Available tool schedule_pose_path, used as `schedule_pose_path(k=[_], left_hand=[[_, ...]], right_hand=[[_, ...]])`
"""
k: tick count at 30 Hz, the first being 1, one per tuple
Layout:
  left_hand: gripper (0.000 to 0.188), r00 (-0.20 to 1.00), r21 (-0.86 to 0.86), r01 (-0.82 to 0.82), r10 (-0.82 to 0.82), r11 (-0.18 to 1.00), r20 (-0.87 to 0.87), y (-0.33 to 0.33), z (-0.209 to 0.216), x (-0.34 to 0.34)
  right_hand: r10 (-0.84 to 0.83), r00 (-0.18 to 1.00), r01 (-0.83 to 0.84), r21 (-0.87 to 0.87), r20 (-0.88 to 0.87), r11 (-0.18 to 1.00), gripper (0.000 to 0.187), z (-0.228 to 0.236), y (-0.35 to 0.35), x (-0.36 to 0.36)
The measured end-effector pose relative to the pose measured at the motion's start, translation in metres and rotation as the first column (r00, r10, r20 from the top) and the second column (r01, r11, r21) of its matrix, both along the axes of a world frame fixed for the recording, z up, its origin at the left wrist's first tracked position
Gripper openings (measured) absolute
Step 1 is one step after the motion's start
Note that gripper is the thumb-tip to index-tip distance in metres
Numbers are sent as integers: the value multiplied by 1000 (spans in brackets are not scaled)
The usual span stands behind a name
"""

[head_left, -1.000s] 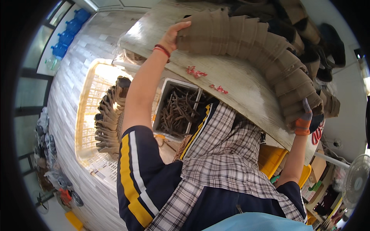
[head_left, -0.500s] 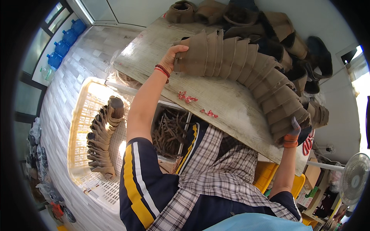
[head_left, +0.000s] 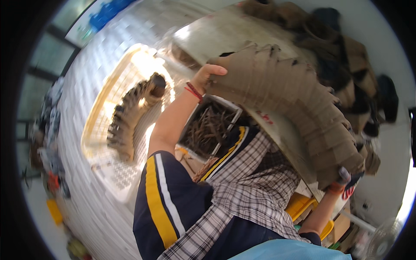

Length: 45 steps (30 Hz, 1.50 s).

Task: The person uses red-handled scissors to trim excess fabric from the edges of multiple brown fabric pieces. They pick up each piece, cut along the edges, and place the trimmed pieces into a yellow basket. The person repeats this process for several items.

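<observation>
A long curved stack of brown boot uppers (head_left: 281, 86), nested one inside another, spans both my hands above the table. At its far left end my left hand (head_left: 210, 77) is closed, thumb on top, with a red bead bracelet at the wrist. My right hand (head_left: 341, 183), in a grey and orange glove, grips the stack's near right end; its fingers are partly hidden underneath. A second, shorter nested stack of uppers (head_left: 132, 117) lies in the pale plastic basket (head_left: 93, 119) to my left. Motion blurs the picture.
The worktable (head_left: 216, 30) bears a pile of more uppers (head_left: 346, 65) along its far right side. Red scraps (head_left: 264, 117) lie by its front edge. Below stands a bin of dark strips (head_left: 208, 125). A fan (head_left: 381, 242) is at lower right.
My view has turned left. Both hands have carried the stack toward the table's front left edge, nearer the basket, and it now covers some of the red scraps.
</observation>
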<state>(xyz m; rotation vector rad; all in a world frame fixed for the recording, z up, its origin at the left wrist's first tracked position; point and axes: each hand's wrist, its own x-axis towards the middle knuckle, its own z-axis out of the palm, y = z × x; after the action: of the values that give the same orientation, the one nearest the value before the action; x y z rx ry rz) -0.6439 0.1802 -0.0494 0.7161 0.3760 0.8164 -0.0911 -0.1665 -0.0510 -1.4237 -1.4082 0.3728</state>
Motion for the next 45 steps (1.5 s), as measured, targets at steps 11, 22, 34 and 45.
schedule_pose_path(k=[11, 22, 34, 45], left_hand=[[68, 888, -103, -437, 447, 894, 113, -137, -55, -184], [70, 262, -86, -965, 925, 248, -275, -332, -128, -368], [53, 291, -298, -946, 737, 127, -610, -391, -281, -462], [40, -260, -377, -143, -403, 915, -878, -350, -399, -492]], right_hand=[[314, 618, -621, -202, -721, 757, 49, 62, 159, -139], [736, 285, -906, -423, -614, -2, 44, 22, 377, -481], [868, 489, -675, -670, -91, 309, 62, -176, 413, -596], [670, 677, -448, -553, 303, 703, 40, -121, 324, -485]])
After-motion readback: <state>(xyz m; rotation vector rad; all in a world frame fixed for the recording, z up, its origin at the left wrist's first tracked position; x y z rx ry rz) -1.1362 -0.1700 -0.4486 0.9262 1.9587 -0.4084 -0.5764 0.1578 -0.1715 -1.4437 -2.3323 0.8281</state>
